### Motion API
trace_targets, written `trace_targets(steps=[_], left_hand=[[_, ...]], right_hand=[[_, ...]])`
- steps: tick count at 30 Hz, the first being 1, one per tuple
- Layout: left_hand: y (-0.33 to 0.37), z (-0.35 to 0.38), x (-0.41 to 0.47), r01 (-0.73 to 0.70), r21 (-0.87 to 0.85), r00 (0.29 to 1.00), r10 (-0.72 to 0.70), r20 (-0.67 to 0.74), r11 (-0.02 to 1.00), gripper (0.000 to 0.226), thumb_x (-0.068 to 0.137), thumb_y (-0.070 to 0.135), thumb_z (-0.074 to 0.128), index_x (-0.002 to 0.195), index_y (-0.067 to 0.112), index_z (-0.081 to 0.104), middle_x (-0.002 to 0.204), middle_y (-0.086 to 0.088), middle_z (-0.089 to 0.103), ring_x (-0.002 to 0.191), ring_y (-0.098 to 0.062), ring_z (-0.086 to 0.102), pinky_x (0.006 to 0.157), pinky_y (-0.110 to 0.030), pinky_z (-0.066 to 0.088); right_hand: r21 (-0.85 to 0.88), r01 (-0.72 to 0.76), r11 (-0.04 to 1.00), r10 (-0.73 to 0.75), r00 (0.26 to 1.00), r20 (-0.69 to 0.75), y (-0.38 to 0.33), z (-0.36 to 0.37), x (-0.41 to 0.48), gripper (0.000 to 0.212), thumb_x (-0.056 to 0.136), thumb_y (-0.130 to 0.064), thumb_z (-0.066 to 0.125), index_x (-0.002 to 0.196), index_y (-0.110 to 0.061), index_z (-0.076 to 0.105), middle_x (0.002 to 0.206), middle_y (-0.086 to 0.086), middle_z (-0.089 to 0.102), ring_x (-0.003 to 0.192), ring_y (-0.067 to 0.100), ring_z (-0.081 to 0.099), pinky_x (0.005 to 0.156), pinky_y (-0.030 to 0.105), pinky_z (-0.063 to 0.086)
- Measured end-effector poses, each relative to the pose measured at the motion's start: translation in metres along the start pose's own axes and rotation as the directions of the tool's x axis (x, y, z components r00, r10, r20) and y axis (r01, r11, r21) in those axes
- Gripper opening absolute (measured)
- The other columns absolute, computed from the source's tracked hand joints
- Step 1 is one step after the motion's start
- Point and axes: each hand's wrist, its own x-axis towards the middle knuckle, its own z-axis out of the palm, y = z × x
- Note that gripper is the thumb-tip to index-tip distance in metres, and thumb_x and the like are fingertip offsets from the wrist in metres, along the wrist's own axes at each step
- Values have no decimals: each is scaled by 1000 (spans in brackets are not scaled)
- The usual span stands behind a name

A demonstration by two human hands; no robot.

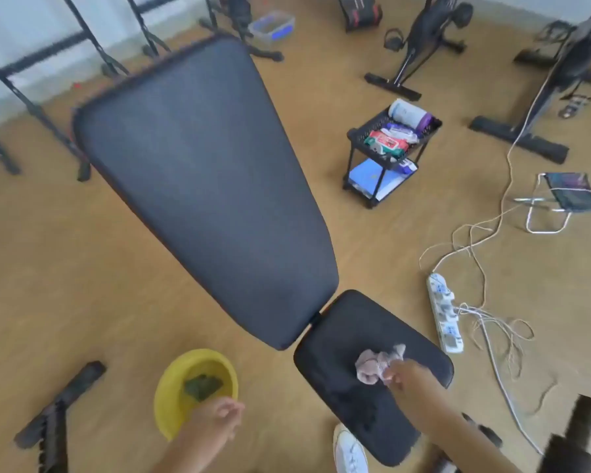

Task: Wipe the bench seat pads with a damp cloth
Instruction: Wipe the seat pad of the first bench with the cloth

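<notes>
My left hand (215, 419) hangs loosely curled, empty, above the bowl (171, 380). My right hand (401, 373) bunches the cloth (377, 365) on the seat pad (355, 322); overlapping strokes should cover it, then the back pad (198, 172).

The black padded bench seat pad (355, 336) carries a crumpled pale pink cloth (376, 365), lying toward its three o'clock edge.

Crumpled pale cloth (377, 363) (bunched) on black seat pad (352, 329)
</notes>
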Motion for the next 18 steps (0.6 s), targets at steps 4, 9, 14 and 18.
trace_targets(steps=[4,9,14,18], left_hand=[[28,54,74,-138,285,989,149,-18,949,28,103,32,54,105,18,77,108,-5,80,98,-22,75,86,-38,60],[43,119,135,-99,323,989,128,-71,941,59,106,43,49,155,10,47,159,-11,53,144,-32,52,114,-38,44],[52,151,181,-83,185,989,104,-105,979,30,101,34,62,109,10,77,125,-11,76,121,-37,68,94,-37,54],[47,158,203,-71,95,974,90,-210,993,46,86,33,80,55,5,59,59,-13,69,71,-38,75,69,-45,66]], right_hand=[[69,-74,995,88,969,-231,13,42,49,30,94,-38,62,123,-31,59,127,-3,48,127,21,45,82,27,50],[139,-164,977,204,911,-358,32,104,85,36,94,-46,58,121,-23,67,151,0,39,131,25,38,94,33,46],[74,-26,997,56,898,-436,70,163,107,45,80,7,80,123,-5,73,138,9,63,119,26,54,88,32,58],[-105,208,973,-233,847,-478,88,202,86,39,95,14,49,121,1,74,138,12,65,130,29,58,116,30,37]])
